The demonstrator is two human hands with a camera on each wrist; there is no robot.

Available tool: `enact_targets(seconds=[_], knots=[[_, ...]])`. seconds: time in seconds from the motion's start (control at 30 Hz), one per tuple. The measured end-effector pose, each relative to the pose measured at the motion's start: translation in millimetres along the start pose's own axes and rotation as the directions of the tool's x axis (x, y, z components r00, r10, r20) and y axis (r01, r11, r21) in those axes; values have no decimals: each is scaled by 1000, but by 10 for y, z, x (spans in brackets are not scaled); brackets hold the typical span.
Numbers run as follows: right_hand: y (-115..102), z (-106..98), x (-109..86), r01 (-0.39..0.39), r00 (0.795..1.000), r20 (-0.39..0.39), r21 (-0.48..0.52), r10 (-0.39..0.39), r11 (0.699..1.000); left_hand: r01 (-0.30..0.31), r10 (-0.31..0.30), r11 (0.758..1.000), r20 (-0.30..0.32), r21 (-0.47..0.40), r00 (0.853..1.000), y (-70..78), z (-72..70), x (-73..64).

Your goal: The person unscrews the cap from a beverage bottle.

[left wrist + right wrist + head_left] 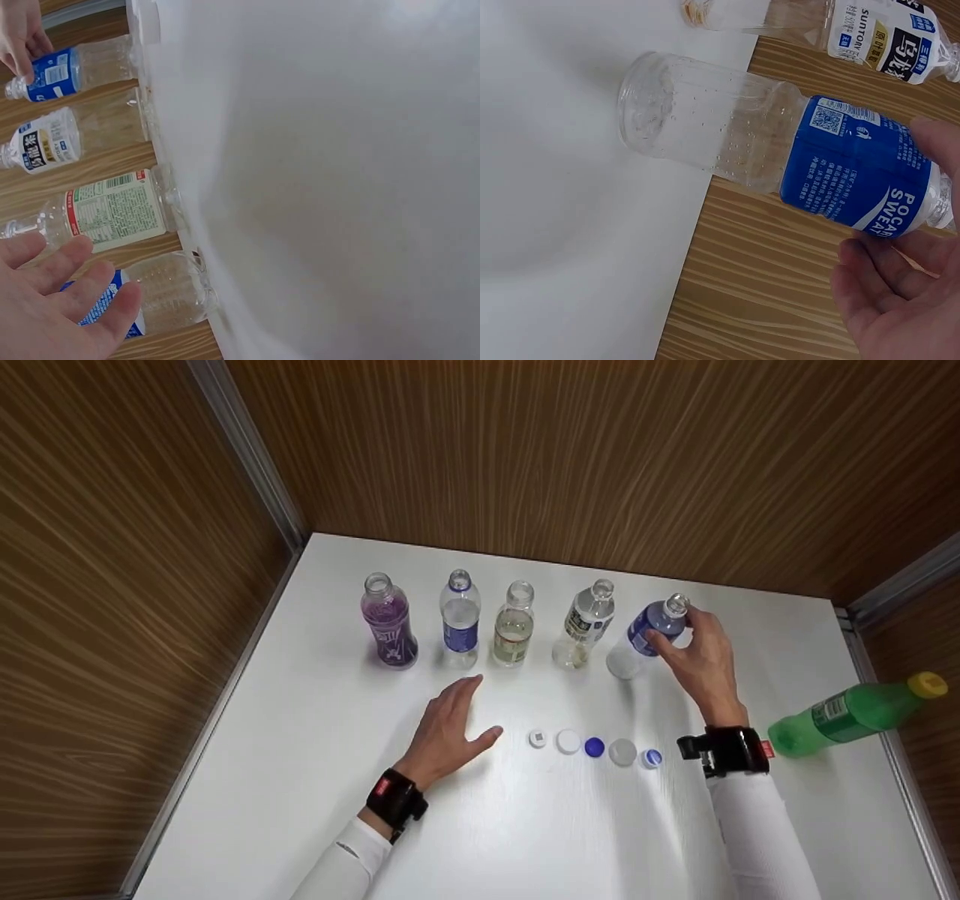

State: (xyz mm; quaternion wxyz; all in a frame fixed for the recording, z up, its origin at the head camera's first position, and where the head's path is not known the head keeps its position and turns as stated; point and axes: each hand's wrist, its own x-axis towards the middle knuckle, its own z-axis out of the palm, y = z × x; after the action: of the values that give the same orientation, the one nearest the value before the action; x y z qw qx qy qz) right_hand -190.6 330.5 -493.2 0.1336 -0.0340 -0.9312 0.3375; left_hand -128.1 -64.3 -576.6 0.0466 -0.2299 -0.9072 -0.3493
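Note:
At the right end of a row of uncapped bottles, my right hand (pixel 703 660) holds a clear plastic bottle with a blue Pocari Sweat label (pixel 862 166) near its top, thumb on one side and fingers on the other. The bottle stands with its base at the table. My left hand (pixel 444 731) is held over the table with thumb and fingers spread, holding nothing. It is in front of the blue-labelled bottle (pixel 460 622) and a bottle with a pale green label (pixel 514 634). Beside the held bottle stands a Suntory bottle (pixel 587 622).
A purple bottle (pixel 390 626) stands at the row's left end. Several caps lie in a line across the middle, a dark blue cap (pixel 594 747) among them. A green bottle with a yellow cap (pixel 855 716) stands at the right. Wood-grain panels (pixel 525 465) enclose the white table (pixel 300 720).

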Motion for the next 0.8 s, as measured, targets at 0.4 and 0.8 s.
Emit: enact_targets(seconds=[0.4,0.8], knots=[[33,-11,-53,13,1000,-16,16,-13,1000,-18,18,1000,-44,-6,999,9,21,28],[84,-477,-606,52,989,-137,-36,-56,998,-28,27,1000,-56,-13,998,-6,39,22]])
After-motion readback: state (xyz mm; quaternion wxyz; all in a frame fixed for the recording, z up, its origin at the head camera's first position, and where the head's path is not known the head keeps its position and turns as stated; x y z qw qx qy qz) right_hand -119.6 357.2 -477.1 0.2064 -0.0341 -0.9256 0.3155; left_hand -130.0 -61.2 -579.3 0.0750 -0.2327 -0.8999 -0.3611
